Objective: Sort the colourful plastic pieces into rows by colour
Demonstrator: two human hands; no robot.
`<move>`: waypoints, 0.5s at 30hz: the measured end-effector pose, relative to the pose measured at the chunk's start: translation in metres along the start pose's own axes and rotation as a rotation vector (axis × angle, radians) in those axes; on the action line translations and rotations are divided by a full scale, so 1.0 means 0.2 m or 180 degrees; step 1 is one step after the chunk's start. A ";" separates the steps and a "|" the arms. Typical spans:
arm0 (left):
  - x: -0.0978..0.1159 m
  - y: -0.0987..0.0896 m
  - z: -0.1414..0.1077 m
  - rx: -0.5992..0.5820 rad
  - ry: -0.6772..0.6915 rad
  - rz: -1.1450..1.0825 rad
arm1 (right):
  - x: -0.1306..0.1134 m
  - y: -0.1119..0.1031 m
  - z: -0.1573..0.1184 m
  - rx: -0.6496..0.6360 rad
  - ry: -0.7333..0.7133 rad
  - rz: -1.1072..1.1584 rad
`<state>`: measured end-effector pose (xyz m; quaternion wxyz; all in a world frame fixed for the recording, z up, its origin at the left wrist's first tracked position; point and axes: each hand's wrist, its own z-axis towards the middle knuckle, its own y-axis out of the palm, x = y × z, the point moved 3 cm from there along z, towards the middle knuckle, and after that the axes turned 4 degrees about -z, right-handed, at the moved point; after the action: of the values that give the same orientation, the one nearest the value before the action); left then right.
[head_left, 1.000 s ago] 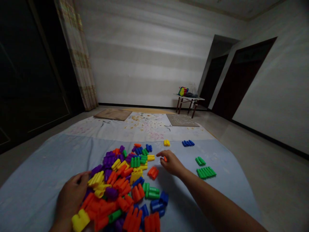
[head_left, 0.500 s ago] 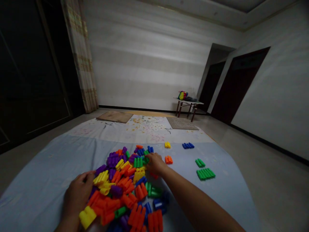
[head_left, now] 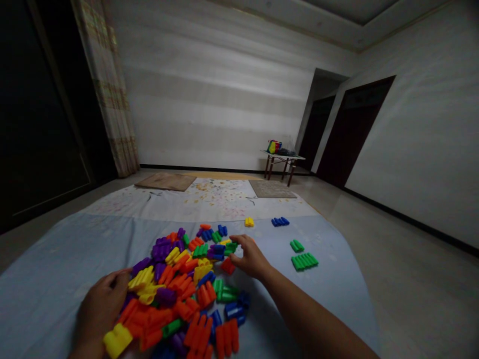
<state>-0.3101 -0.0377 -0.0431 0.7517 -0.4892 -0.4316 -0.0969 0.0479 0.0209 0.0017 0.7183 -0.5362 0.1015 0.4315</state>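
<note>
A heap of plastic building blocks made of joined tubes [head_left: 183, 281], in orange, yellow, purple, green and blue, lies on the cloth before me. At its left edge rests my left hand [head_left: 105, 301], loosely curved, holding nothing visible; its fingertips are nearest to yellow blocks [head_left: 142, 279] and a purple one. My right hand [head_left: 249, 257] is at the far right side of the heap. Its thumb and forefinger are apart, at the end of a green block [head_left: 231, 248]; whether they touch it is unclear. A red-orange block [head_left: 228, 266] lies just below the thumb.
Apart from the heap, to the right, lie a yellow block [head_left: 249, 222], a blue block [head_left: 280, 221], a small green block [head_left: 297, 245] and a longer green block [head_left: 305, 261]. Two flat mats lie at the cloth's far end. A small table [head_left: 282, 155] stands by the wall.
The view has turned slightly right, so everything sits further left. My right hand's thumb and forefinger have spread apart beside the green block. My left hand stays beside the heap.
</note>
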 end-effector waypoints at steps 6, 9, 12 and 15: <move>0.03 -0.03 -0.03 0.0155 0.0125 -0.0132 | -0.13 -0.03 0.06 0.0122 0.0102 0.0696; 0.05 -0.05 -0.04 0.0254 -0.0017 -0.0322 | -0.15 -0.07 0.06 0.0142 0.0208 0.1027; 0.05 -0.07 -0.05 0.0319 -0.0191 -0.0560 | -0.13 -0.09 0.01 0.0129 0.0310 0.1541; 0.00 -0.12 -0.05 0.0642 -0.0274 -0.0746 | -0.08 -0.07 -0.07 0.0112 0.0460 0.2049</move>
<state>-0.3186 -0.0587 -0.0286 0.7613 -0.3612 -0.5251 -0.1191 0.0527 -0.0007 0.0163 0.5452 -0.4933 0.3239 0.5953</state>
